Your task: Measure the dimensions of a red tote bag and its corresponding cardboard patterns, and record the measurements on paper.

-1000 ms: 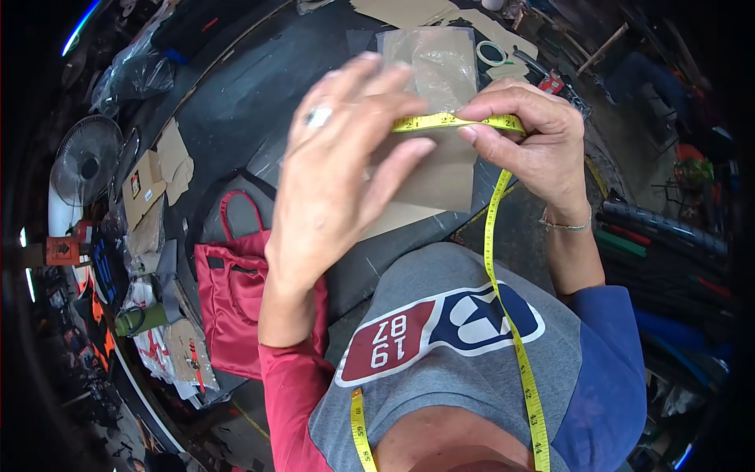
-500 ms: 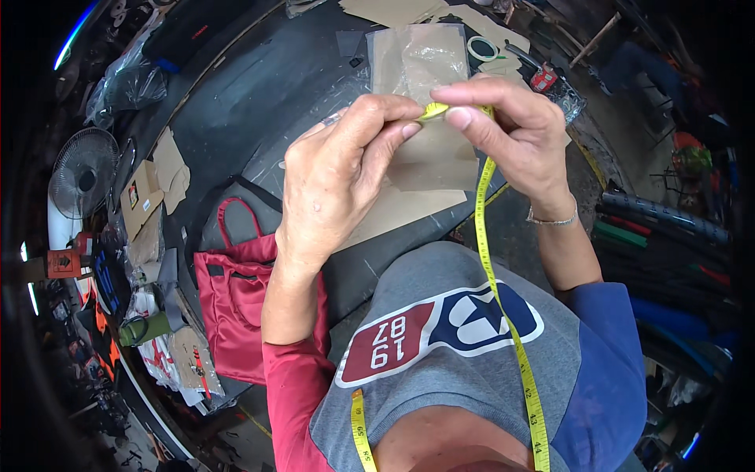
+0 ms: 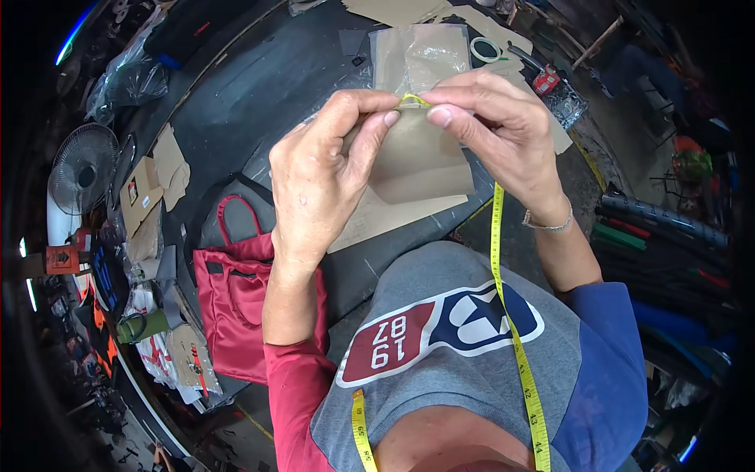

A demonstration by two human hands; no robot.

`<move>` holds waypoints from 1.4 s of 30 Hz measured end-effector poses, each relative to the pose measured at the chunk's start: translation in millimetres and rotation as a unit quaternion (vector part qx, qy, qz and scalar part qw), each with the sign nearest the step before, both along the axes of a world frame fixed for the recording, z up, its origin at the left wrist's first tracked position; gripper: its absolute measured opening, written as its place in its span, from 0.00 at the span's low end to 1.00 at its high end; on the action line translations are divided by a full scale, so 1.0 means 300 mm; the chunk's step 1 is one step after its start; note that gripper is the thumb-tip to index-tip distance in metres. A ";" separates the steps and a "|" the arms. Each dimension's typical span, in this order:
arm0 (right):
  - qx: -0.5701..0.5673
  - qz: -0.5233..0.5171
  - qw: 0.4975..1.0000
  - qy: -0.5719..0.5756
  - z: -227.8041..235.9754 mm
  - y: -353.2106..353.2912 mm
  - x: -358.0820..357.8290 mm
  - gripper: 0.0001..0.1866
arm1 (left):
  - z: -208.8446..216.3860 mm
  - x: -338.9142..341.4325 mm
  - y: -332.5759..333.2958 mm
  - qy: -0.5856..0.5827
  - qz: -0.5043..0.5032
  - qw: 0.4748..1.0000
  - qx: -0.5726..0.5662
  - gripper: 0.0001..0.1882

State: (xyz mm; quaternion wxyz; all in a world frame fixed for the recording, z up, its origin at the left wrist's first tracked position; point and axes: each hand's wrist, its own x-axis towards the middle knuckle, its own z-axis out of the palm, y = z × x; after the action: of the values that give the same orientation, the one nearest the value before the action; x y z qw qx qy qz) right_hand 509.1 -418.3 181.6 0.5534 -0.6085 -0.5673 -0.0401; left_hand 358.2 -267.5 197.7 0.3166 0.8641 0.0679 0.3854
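A yellow tape measure [image 3: 496,236] hangs round my neck and runs up from my chest into my right hand [image 3: 507,130]. My right thumb and fingers pinch it, leaving a small loop of tape in the gap between the hands. The tape reaches the fingertips of my left hand [image 3: 314,177], also closed in a pinch. Right below the fingertips is a sheet of brown paper [image 3: 421,153]; whether the fingers grip its top edge too, I cannot tell. Beyond it lies a clear plastic sleeve [image 3: 421,59] over brown material.
A red fabric bag [image 3: 236,315] with handles rests at the left of the dark table [image 3: 236,102]. Farther left are a fan [image 3: 84,169] and a cardboard box [image 3: 140,197]. A tape roll [image 3: 485,49] lies at the back right, near brown paper pieces. Dark rolls [image 3: 668,220] are stacked at right.
Both hands have shifted slightly left, with the right hand turning a little. The tape between the fingertips is now a small arch, and the hanging length has swung slightly right.
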 end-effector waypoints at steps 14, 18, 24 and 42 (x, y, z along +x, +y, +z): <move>0.050 -0.012 0.998 0.039 -0.081 0.032 0.004 0.11 | -0.010 -0.010 0.016 0.000 0.008 1.000 -0.019 0.06; 0.064 -0.010 0.997 0.044 -0.094 0.048 0.003 0.12 | -0.007 -0.013 0.015 0.002 0.013 1.000 -0.027 0.07; 0.085 0.024 0.995 0.049 -0.104 0.060 0.004 0.11 | -0.013 -0.019 0.015 0.011 0.013 0.999 -0.047 0.13; -0.087 0.144 0.963 0.209 -0.119 -0.063 0.045 0.16 | 0.047 -0.087 0.095 -0.113 0.004 0.984 -0.140 0.09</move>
State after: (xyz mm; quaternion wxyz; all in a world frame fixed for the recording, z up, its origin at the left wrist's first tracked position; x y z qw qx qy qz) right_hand 522.6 -437.3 145.8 0.6040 -0.5612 -0.5223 0.2178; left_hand 332.1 -239.0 211.9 0.4389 0.7617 0.0887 0.4683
